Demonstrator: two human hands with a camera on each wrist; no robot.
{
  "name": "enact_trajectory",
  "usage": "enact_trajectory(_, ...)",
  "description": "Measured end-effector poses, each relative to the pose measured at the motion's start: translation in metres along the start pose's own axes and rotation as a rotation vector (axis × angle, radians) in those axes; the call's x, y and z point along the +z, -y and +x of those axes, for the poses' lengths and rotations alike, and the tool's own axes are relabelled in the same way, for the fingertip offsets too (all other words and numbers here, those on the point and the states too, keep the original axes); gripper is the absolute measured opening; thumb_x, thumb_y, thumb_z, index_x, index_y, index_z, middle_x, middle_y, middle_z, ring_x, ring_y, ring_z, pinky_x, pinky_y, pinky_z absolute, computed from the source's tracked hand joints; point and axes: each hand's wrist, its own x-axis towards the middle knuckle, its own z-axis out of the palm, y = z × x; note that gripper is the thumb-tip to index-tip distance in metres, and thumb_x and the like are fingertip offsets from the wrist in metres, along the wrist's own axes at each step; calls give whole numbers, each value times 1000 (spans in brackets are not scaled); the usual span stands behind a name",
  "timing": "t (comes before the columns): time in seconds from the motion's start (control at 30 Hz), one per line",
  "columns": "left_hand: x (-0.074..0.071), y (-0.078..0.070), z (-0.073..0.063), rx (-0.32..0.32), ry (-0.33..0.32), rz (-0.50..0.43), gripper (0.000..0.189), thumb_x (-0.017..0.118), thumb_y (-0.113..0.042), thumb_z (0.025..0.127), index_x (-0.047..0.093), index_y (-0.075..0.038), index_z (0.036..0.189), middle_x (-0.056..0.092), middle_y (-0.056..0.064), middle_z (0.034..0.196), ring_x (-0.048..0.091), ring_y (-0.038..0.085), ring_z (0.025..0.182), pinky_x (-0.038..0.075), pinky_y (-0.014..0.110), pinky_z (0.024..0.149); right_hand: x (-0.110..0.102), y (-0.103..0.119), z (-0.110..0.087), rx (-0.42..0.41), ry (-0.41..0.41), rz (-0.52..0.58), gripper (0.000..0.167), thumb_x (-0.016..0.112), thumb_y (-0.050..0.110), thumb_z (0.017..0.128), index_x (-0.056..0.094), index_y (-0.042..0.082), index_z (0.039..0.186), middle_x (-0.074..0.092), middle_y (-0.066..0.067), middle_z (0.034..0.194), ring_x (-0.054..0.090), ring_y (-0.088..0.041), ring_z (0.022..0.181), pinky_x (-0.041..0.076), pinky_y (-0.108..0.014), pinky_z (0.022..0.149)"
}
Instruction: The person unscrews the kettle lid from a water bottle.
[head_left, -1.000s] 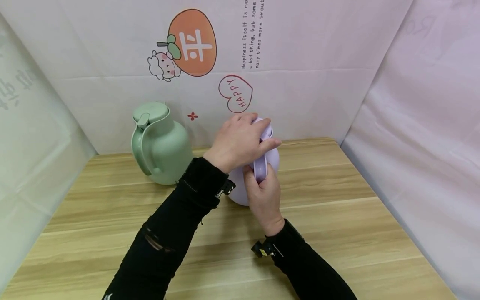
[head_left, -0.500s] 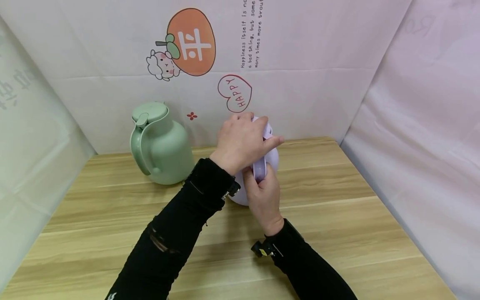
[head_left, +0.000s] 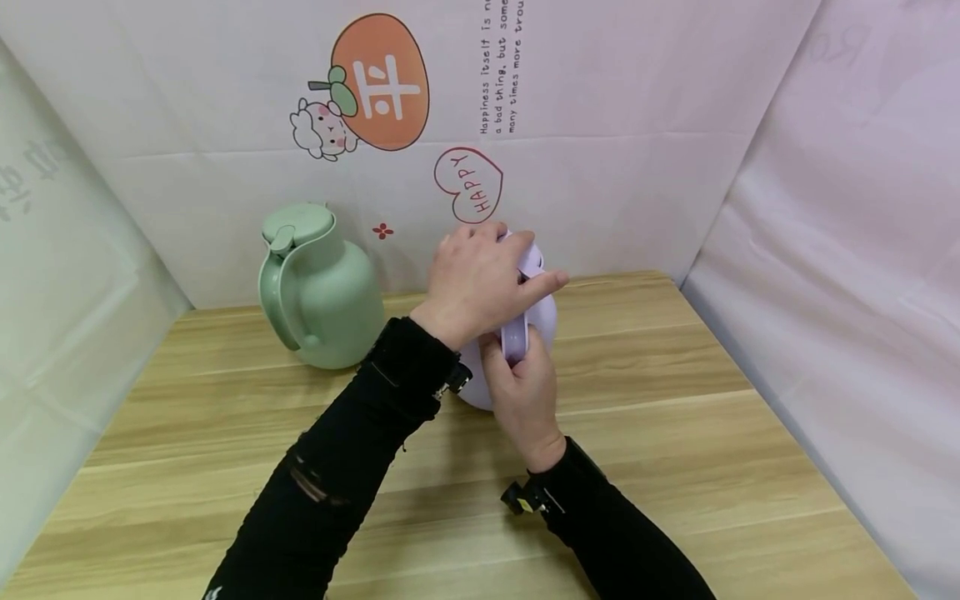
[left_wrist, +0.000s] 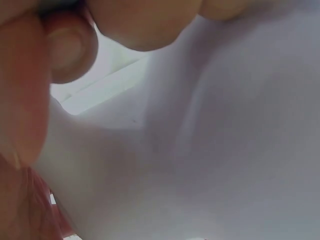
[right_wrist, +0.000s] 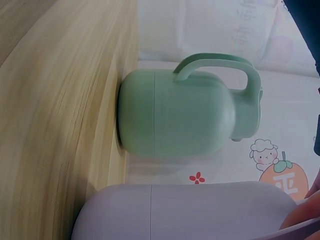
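A lilac vacuum jug (head_left: 547, 315) stands on the table, mostly behind both hands. My left hand (head_left: 476, 283) lies over its lid (head_left: 532, 257), fingers bent around the far side and thumb stretched out to the right. In the left wrist view, fingertips (left_wrist: 67, 47) curl beside the blurred lilac surface. Below, my right hand (head_left: 525, 396) grips the jug's handle (head_left: 514, 340), thumb on its left side. The right wrist view shows the jug's base upright on the wood. Most of the lid is hidden.
A green vacuum jug (head_left: 341, 304) with a closed lid stands to the left, a gap away from the lilac one. Behind the wooden table (head_left: 660, 467) hangs a printed white cloth (head_left: 622, 100); further white cloths flank both sides.
My left hand and wrist swung right, then back left over the lid. The right hand keeps its grip on the handle, and the jug stays nearly in place.
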Motion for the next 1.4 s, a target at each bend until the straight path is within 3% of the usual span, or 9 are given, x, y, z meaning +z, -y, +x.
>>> enact_trajectory(0.2,1,5,1,39,16,-67,79,37,-80,98,52,-26,154,55,8,151,49,32,138,40,50,112,0,1,1,0,0,9,22,67,20,101,63,1,108,65,-8,89,59,-15,76,48,-27,65)
enact_trajectory(0.37,1,18,4,163,10,-231,71,41,-65,103,41,-24,161,40,13,165,38,34,152,32,55,121,0,1,0,0,2,-1,21,67,21,101,61,1,104,58,-6,81,55,-16,72,45,-28,60)
enact_trajectory(0.47,2,29,6,257,16,-311,64,45,-56,104,44,-26,160,36,11,167,33,32,155,28,54,125,0,0,-1,3,6,-4,23,67,24,101,61,2,101,53,-4,78,54,-17,71,43,-29,60)
enact_trajectory(0.67,6,43,11,375,47,-289,55,46,-51,101,56,-32,152,41,7,165,33,26,156,26,47,126,1,0,0,-5,18,15,25,67,27,102,63,2,106,62,-7,87,60,-16,80,49,-30,68)
enact_trajectory(1.07,6,45,13,367,87,-268,51,49,-50,103,58,-32,150,43,7,164,35,26,155,29,48,125,1,-3,1,-24,48,31,29,65,25,104,63,2,122,69,-8,110,68,-17,99,56,-33,83)
enact_trajectory(1.4,-1,40,11,324,108,-271,49,52,-47,103,59,-30,149,48,7,160,42,29,150,30,46,124,1,0,-1,1,33,40,30,66,25,103,62,-2,116,65,-11,95,62,-17,84,51,-30,69)
